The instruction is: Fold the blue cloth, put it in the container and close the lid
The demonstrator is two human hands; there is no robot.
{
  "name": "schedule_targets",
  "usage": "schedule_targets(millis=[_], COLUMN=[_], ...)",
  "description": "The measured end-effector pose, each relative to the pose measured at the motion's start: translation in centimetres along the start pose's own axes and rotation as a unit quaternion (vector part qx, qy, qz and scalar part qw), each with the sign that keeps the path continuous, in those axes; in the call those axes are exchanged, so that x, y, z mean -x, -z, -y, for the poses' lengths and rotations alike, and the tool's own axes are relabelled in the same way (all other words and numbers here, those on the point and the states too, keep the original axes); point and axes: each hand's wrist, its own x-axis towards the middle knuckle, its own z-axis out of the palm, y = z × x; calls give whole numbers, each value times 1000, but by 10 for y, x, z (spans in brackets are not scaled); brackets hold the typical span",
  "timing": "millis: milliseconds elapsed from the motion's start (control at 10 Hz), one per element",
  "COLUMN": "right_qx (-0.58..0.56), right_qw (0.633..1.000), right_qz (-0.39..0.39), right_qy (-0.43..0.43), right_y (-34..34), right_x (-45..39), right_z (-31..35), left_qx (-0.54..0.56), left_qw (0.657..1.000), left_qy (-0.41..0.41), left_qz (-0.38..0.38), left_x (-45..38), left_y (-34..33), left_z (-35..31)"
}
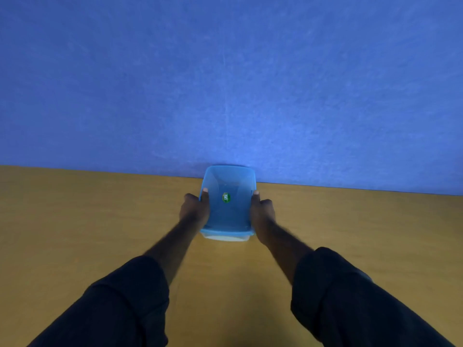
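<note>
A light blue translucent lid [229, 181] with a green round sticker [226, 197] sits on top of a whitish container [226, 238], of which only the near wall shows. My left hand [195, 209] grips the lid's left edge, thumb on top. On the opposite side my right hand [261, 211] holds the right edge the same way. The blue cloth is not visible; the lid hides the inside of the container.
The container rests on a yellow-brown wooden table [100, 221], close to its far edge. A blue felt wall [225, 83] rises right behind the table. Dark sleeves cover both forearms near the bottom of the view.
</note>
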Motion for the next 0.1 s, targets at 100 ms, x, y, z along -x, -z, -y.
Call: schedule_targets(millis=[100], right_qx=[78], right_qw=[995], right_qz=[-7], right_qy=[61], right_y=[35], right_x=[14], right_z=[-12], left_qx=[-58], left_qw=[991], left_qy=[-83], left_qz=[-84], left_x=[22], left_y=[4], left_z=[7])
